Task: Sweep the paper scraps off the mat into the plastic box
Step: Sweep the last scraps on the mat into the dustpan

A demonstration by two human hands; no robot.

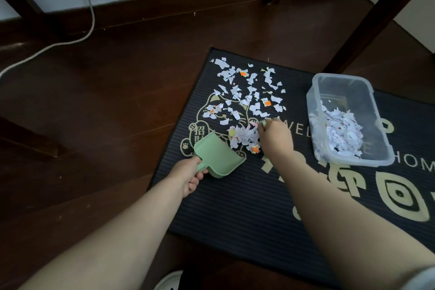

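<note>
Paper scraps (255, 109), white with some orange, lie scattered and partly heaped on the dark ribbed mat (235, 195). The clear plastic box (374, 146) stands upright on the mat's right side, partly filled.

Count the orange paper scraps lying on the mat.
4 orange scraps: one at the scatter's far side, one toward the plastic box, one on the cat print's left, one at the near edge of the pile beside the right hand. Others may be buried in it.

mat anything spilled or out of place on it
Torn paper scraps lie scattered over the mat, some piled by the green dustpan. The plastic box sits skewed to the mat edges, scraps inside.
</note>
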